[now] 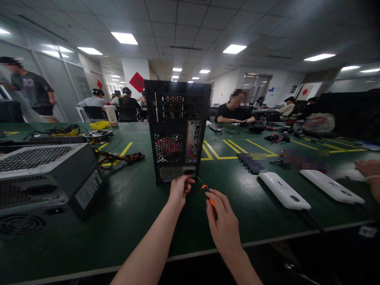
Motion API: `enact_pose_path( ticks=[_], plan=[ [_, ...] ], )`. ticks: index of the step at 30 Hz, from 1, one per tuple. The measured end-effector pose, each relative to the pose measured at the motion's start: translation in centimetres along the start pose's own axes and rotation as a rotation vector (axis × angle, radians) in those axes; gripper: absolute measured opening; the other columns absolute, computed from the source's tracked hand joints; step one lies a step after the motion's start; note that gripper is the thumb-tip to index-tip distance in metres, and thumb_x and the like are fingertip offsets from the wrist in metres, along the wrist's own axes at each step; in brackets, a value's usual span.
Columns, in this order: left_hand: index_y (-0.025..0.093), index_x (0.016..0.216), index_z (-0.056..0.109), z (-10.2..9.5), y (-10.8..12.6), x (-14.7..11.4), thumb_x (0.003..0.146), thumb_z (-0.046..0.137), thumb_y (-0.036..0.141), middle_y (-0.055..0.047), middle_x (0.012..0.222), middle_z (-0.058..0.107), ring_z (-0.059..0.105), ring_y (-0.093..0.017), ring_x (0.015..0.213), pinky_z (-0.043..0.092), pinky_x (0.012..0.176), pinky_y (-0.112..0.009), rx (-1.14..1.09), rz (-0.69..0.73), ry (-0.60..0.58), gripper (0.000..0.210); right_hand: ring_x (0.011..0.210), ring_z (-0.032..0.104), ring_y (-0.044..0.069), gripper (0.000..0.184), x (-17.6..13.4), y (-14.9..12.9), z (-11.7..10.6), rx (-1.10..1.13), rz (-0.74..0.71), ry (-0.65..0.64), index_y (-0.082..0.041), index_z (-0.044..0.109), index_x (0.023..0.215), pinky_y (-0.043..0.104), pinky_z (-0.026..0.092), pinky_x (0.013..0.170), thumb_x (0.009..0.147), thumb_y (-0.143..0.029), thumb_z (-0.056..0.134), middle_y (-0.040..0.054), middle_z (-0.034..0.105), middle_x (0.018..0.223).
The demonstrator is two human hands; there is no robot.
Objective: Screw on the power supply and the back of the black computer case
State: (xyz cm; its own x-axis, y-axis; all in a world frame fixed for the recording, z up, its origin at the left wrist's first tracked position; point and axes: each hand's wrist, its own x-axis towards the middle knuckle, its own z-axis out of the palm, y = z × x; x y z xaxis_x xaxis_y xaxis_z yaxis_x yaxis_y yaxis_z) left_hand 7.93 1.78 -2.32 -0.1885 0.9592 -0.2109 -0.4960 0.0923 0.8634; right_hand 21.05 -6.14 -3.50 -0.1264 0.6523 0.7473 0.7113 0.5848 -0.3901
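A black computer case [181, 89] stands upright on the green table, its rear panel facing me. At its bottom sits a power supply [172, 173] with a perforated grille and a socket. My left hand [179, 190] is closed in a pinch at the lower right of that panel; what its fingertips hold, if anything, is too small to make out. My right hand [222, 217] is wrapped round an orange and black screwdriver [205, 189]. The thin shaft points up and left, its tip close to my left fingertips and the case's lower corner.
A loose grey power supply [86, 170] with bundled cables [124, 159] lies to the left. Two white power banks [283, 190] lie on the right, beside another person's hand [368, 170]. Behind are a metal dish [97, 134], a paper cup [111, 115] and a seated person [234, 109].
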Motion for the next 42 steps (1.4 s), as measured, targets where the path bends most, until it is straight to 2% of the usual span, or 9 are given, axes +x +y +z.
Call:
enact_pose_path(
  ticks=[6,15,19,24,30,38,42],
  plan=[
    [0.008,0.072,0.06,-0.07,-0.08,0.01,0.061,0.057,0.021,-0.002,0.054,0.057,0.035,-0.002,0.036,0.016,0.036,-0.016,0.003,0.001,-0.002,0.018,0.102,0.052,0.018,0.023,-0.17,0.12,-0.01,0.027,-0.008,0.039,-0.02,0.05,0.106,0.035,0.045,0.086,0.086,-0.021,0.039,0.0084,0.052,0.113],
    [0.007,0.07,0.06,0.03,0.0,-0.03,0.06,0.058,0.021,-0.002,0.053,0.057,0.035,-0.001,0.035,0.016,0.035,-0.016,0.005,0.01,-0.002,0.017,0.104,0.05,0.019,0.024,0.0,-0.1,-0.04,0.011,-0.011,-0.021,-0.017,0.05,0.105,0.035,0.045,0.085,0.084,-0.017,0.038,0.0108,0.049,0.111],
    [0.008,0.067,0.059,-0.04,-0.02,0.02,0.059,0.059,0.021,-0.002,0.052,0.057,0.035,-0.001,0.035,0.017,0.035,-0.016,0.007,0.01,0.008,0.015,0.099,0.053,0.018,0.026,-0.17,0.0,-0.04,0.011,0.039,-0.035,-0.019,0.048,0.11,0.033,0.047,0.082,0.087,-0.022,0.037,0.0088,0.053,0.107],
    [0.008,0.067,0.06,-0.02,-0.01,0.02,0.059,0.058,0.021,-0.002,0.052,0.058,0.035,-0.002,0.035,0.016,0.035,-0.016,0.016,0.012,0.006,0.015,0.087,0.057,0.017,0.023,-0.15,-0.12,-0.06,-0.028,0.098,-0.058,-0.02,0.051,0.103,0.031,0.049,0.074,0.087,-0.027,0.036,0.007,0.054,0.099],
    [0.008,0.068,0.06,0.11,0.1,-0.09,0.059,0.058,0.02,-0.002,0.052,0.057,0.035,-0.002,0.035,0.017,0.035,-0.017,0.015,-0.002,0.017,0.015,0.099,0.052,0.019,0.024,0.11,-0.17,0.01,-0.029,0.036,-0.036,-0.018,0.048,0.106,0.033,0.047,0.08,0.084,-0.021,0.038,0.0098,0.049,0.107],
    [0.008,0.07,0.061,-0.12,-0.07,0.05,0.059,0.059,0.023,-0.002,0.054,0.058,0.035,-0.002,0.037,0.016,0.036,-0.017,0.036,0.008,0.006,0.018,0.078,0.059,0.017,0.024,-0.11,-0.26,-0.19,-0.027,0.125,-0.056,-0.018,0.049,0.103,0.03,0.05,0.066,0.087,-0.029,0.034,0.0072,0.054,0.092],
    [0.009,0.066,0.06,-0.05,0.0,-0.01,0.059,0.059,0.023,-0.002,0.053,0.057,0.034,-0.002,0.036,0.015,0.036,-0.017,0.042,0.011,0.013,0.015,0.089,0.057,0.019,0.024,-0.01,-0.35,-0.12,-0.024,0.102,-0.058,-0.018,0.048,0.106,0.033,0.05,0.073,0.085,-0.025,0.038,0.0092,0.052,0.101]
  ],
)
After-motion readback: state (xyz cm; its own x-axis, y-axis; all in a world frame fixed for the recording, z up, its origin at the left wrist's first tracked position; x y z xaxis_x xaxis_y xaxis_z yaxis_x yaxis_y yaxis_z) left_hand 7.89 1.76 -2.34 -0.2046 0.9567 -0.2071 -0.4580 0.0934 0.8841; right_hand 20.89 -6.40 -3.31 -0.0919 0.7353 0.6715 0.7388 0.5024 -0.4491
